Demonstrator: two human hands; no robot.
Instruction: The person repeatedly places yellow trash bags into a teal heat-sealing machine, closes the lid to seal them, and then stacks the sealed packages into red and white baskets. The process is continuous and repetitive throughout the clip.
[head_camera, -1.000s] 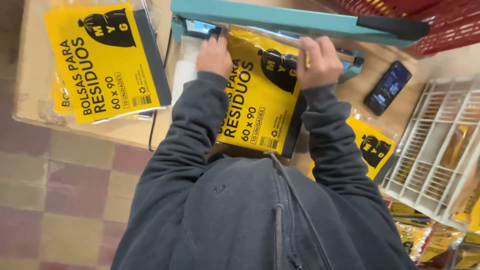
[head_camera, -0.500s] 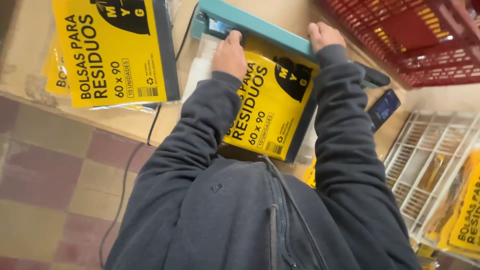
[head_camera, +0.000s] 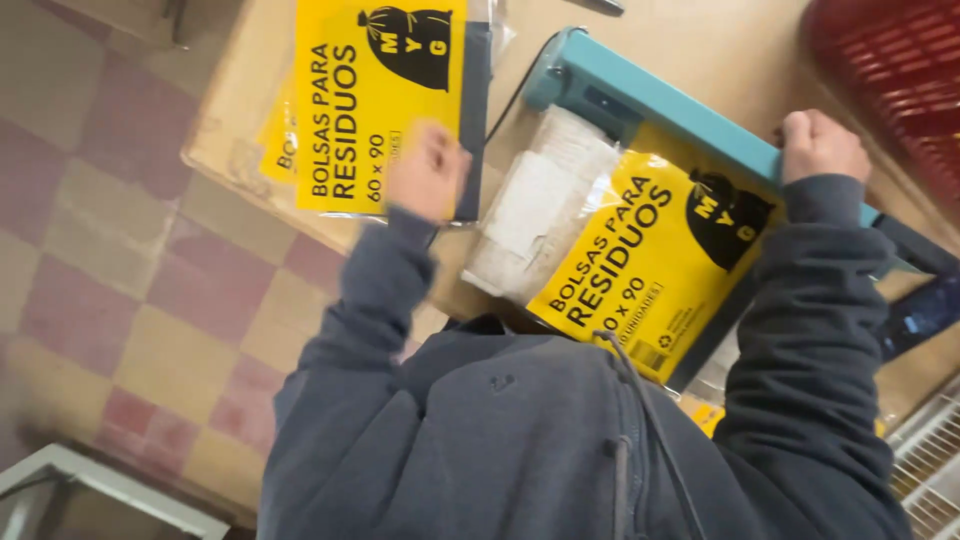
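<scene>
A yellow flat pack with a black bag drawing (head_camera: 650, 260) lies under the long teal arm of a bench sealer (head_camera: 640, 105), right in front of my chest. My right hand (head_camera: 820, 145) is closed as a fist on top of that teal arm, near its right end. My left hand (head_camera: 425, 170) is blurred and hovers over the lower edge of a stack of the same yellow packs (head_camera: 380, 90) at the left. Whether its fingers hold anything cannot be made out. Between the two packs sits a white wrapped pad (head_camera: 545, 200).
The worktop is covered in brown cardboard (head_camera: 235, 130), its edge near my left arm. A red plastic basket (head_camera: 890, 70) stands at the top right, a dark phone (head_camera: 920, 315) lies by my right elbow, and a white wire rack (head_camera: 930, 470) is at the lower right. Checkered floor (head_camera: 120, 280) lies to the left.
My left hand has left the teal arm and swung left to the stack of yellow packs. My right hand stays on the arm. The view has shifted left.
</scene>
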